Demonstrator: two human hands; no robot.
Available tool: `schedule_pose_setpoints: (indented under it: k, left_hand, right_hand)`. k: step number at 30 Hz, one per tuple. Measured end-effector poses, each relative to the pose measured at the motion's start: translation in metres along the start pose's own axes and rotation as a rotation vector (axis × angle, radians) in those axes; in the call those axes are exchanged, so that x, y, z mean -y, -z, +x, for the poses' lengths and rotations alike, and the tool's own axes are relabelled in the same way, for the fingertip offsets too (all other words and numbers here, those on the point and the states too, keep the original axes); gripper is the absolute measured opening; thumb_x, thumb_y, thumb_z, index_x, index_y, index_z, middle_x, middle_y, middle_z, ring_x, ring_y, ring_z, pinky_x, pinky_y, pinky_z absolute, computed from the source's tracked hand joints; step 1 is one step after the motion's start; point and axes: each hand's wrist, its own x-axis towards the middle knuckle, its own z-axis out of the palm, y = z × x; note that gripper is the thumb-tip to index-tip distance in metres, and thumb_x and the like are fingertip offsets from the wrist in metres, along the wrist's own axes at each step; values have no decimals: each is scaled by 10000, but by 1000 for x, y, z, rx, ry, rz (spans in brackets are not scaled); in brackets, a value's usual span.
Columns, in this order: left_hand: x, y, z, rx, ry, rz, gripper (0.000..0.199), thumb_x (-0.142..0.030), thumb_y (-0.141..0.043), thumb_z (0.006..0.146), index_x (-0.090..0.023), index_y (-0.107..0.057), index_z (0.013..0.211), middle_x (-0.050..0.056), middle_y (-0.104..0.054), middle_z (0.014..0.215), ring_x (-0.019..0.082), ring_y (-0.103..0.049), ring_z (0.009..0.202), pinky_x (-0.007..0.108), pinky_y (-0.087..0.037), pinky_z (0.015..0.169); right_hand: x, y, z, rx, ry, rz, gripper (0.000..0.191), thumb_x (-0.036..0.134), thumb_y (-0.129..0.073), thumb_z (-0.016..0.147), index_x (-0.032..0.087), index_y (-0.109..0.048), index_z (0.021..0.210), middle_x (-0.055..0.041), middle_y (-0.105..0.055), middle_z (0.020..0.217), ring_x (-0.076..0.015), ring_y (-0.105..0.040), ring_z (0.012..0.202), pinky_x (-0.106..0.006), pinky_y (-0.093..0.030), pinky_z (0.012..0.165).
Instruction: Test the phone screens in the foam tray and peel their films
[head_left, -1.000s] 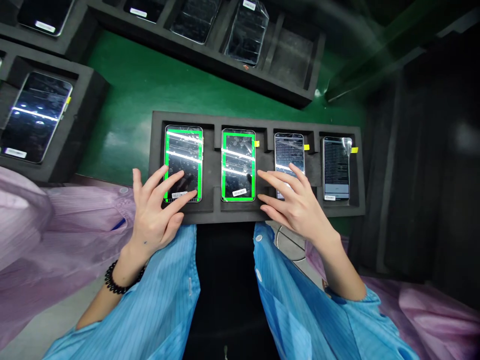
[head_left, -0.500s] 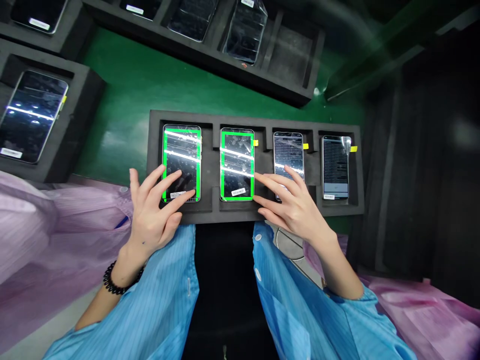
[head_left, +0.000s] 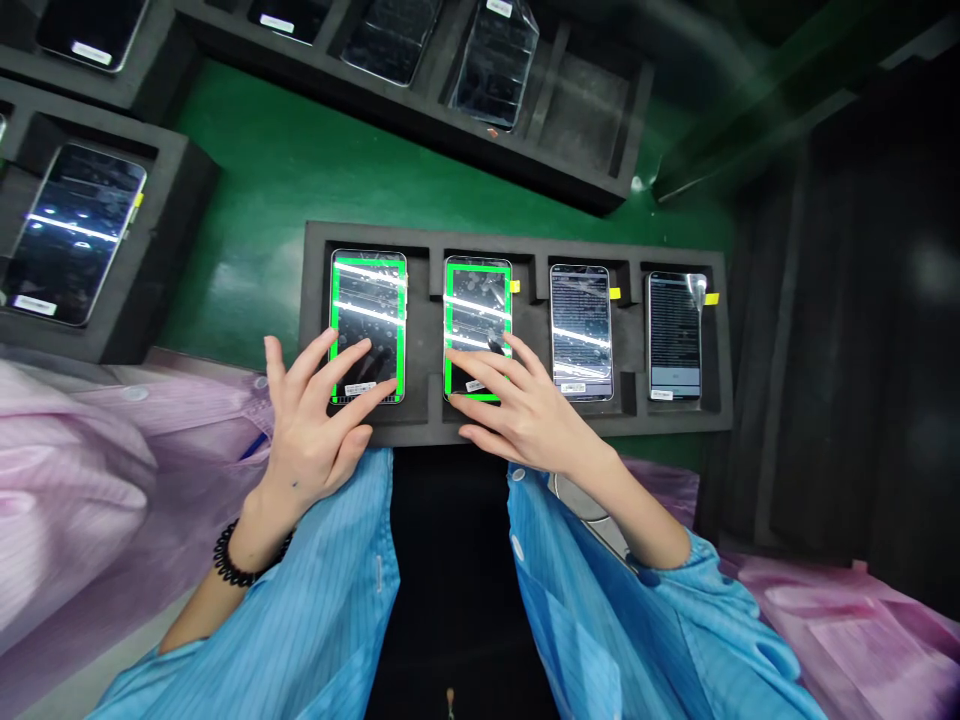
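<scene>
Head view, step in hand: likely touch work on lit screens, judged from fingertips over two green-bordered displays.
Left fingers (head_left: 339,367): wide apart, gripping nothing, over the lower part of the left phone (head_left: 367,290).
Right fingers (head_left: 482,369): spread, gripping nothing, over the lower part of the second phone (head_left: 471,290); actual contact is hard to tell.
Next move calls for: light, flat fingertips, keeping phones seated.
Tray (head_left: 420,435): dark, under both sets of fingers; the third phone (head_left: 579,305) and fourth phone (head_left: 673,330) lie right of them, showing text.
Worktop (head_left: 255,180): glossy green, beyond the fingers.
Room: pink garments (head_left: 862,620) on both sides.
</scene>
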Motion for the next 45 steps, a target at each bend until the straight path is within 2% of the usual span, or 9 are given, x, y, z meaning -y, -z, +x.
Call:
schedule_pose_setpoints:
  k: [4,11,18,25,32,36,38,40,45]
  left_hand:
    - [1,-1,-2,-6,7,3,449,-381,-321,1024,-399,-519,1427,13,-399,1599,317,-320,1509,697,-69,1270]
    - [-11,3,10,46,-33,20,448,-413,-290,1031,-312,-590,1348,27,-345,1626,327,-260,1536,675,6,1277]
    - [-28,-12,39,307,-125,48,394,-478,-457,987,-220,-596,1250,167,-292,1631,401,-159,1557,801,-81,1188]
    - [-31,-15,42,344,-158,92,387,-496,-471,978,-201,-617,1181,181,-431,1521,403,-248,1527,805,-104,1189]
    - [-33,-18,43,371,-154,111,351,-448,-461,986,-190,-633,1149,181,-482,1444,394,-313,1493,811,-140,1183]
    - [-32,-17,43,393,-147,63,323,-441,-480,976,-211,-650,1126,149,-486,1447,372,-321,1489,791,-100,1208]
    - [-31,-15,42,377,-149,27,308,-437,-490,972,-222,-656,1117,134,-486,1456,366,-314,1494,777,-95,1219]
    - [-29,-13,39,303,-142,-31,277,-399,-478,976,-230,-661,1097,116,-500,1449,348,-334,1485,747,-108,1237]
    - [-25,-11,29,-33,4,-144,279,-292,-387,981,-244,-661,1012,84,-563,1364,299,-438,1417,651,-186,1265]
  right_hand:
    - [-3,0,1,29,28,61,311,367,-474,1029,180,-707,1111,-137,-505,1529,-247,-514,1358,-577,-273,1239]
    - [-10,10,-6,-101,-85,62,266,305,-494,1022,189,-708,1131,-150,-565,1467,-245,-553,1291,-556,-357,1184]
    - [-5,11,-12,-133,-133,82,268,284,-478,1026,181,-706,1122,-150,-572,1459,-249,-540,1309,-554,-350,1193]
    - [-3,5,-14,-106,-136,101,254,287,-499,1016,201,-726,1092,-131,-556,1479,-253,-547,1298,-559,-351,1192]
    - [-2,-2,-8,-67,-80,83,264,304,-509,1013,206,-729,1120,-138,-524,1508,-255,-526,1323,-573,-339,1194]
    - [-4,-2,-8,-51,-69,66,280,302,-501,1014,213,-711,1175,-132,-510,1523,-261,-517,1335,-589,-339,1191]
    - [-4,-2,-7,-36,-64,54,279,307,-499,1015,220,-711,1174,-122,-516,1519,-260,-517,1337,-590,-342,1190]
    - [-4,-2,-6,-24,-48,38,272,316,-505,1013,217,-717,1151,-120,-532,1505,-259,-523,1330,-586,-339,1194]
    - [-3,-3,1,-11,-7,-2,255,327,-512,1009,204,-732,1052,-116,-519,1520,-253,-523,1336,-564,-333,1207]
